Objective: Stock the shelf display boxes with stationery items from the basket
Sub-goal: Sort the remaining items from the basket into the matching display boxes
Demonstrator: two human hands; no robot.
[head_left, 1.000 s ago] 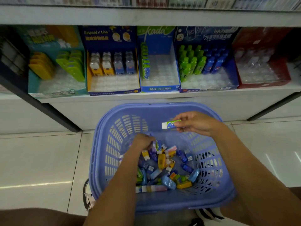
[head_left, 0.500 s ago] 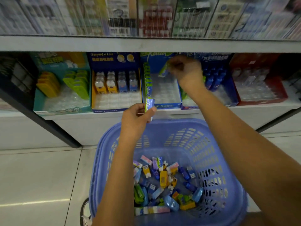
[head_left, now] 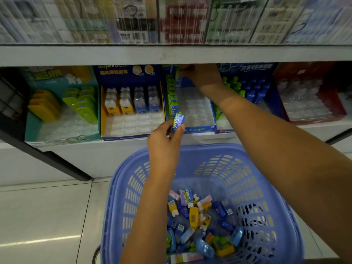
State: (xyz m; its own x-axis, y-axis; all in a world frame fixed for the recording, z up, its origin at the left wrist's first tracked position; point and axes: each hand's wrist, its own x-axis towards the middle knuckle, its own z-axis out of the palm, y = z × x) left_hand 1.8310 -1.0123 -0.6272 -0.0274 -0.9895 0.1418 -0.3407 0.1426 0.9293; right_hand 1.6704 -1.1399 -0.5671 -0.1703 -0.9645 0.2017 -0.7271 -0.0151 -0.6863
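right hand (head_left: 204, 76) fingertips indistinct, basket (head_left: 209, 147) bottom cropped

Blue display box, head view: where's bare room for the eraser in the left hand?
Free: the clear tray slots in the blue display box, between the green eraser column on its left wall and its right wall. Crowded: the back, where the right hand sits. The left hand holds an eraser at the front rim.
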